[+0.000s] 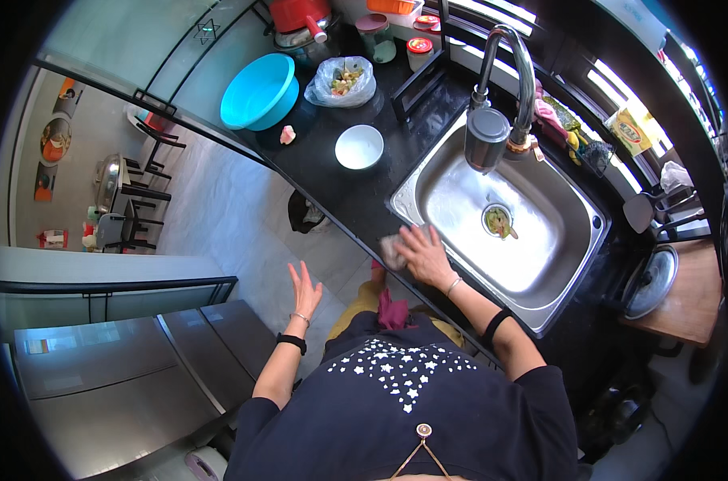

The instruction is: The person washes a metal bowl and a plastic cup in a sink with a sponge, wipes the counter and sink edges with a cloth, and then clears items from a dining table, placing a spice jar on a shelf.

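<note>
My right hand [424,255] lies on the black countertop [355,201], at the near rim of the steel sink [460,198]. Under its fingers is a crumpled greyish cloth [393,251], partly hidden and slightly blurred. My left hand [305,294] hangs over the floor, away from the counter, with fingers apart and nothing in it. Vegetable scraps [499,223] fill the drain basket in the sink. Farther along the counter stands a white bowl [359,147]. Beyond it, a clear plastic bag [340,84] holds food scraps, and a small pinkish-white piece [287,134] lies to the left.
A blue basin [260,93] overhangs the counter's left edge. A tall faucet [514,48] with a filter arches over the sink. Jars [420,54] and a red pot [298,15] stand at the back. On the right, a pot lid [652,282] leans by a wooden board [692,294].
</note>
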Demonstrator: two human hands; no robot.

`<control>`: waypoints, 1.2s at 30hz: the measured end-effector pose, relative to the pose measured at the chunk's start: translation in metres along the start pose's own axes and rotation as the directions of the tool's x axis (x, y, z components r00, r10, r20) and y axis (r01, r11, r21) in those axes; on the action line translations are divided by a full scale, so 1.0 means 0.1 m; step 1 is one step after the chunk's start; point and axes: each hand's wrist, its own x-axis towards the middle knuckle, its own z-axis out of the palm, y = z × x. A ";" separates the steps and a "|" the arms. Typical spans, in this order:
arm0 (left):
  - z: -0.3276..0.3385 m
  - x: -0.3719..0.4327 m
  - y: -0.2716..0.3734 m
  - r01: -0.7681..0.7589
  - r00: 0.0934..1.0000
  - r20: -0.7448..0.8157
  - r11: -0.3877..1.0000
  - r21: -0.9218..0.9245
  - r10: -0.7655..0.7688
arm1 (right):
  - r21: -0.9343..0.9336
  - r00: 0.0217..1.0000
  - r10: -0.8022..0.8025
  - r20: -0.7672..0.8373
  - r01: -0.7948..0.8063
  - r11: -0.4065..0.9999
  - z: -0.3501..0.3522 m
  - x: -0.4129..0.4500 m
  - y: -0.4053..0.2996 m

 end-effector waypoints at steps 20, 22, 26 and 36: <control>-0.25 2.26 0.45 -0.054 0.919 0.253 0.732 -0.679 0.302 | 0.294 0.520 0.712 -0.472 -0.668 0.683 0.06 1.75 2.55; -0.29 2.36 0.45 0.074 0.900 0.331 0.650 -0.756 0.283 | 0.216 0.479 0.698 -0.532 -0.720 0.659 0.37 1.89 2.05; -0.28 2.65 0.68 0.503 0.794 0.572 0.306 -0.808 0.206 | 0.220 0.485 0.770 -0.416 -0.768 0.602 0.68 1.57 0.67; 0.21 3.04 1.03 0.761 0.600 0.740 0.069 -0.645 0.303 | 0.368 0.515 0.786 -0.342 -0.697 0.616 -0.31 1.60 1.24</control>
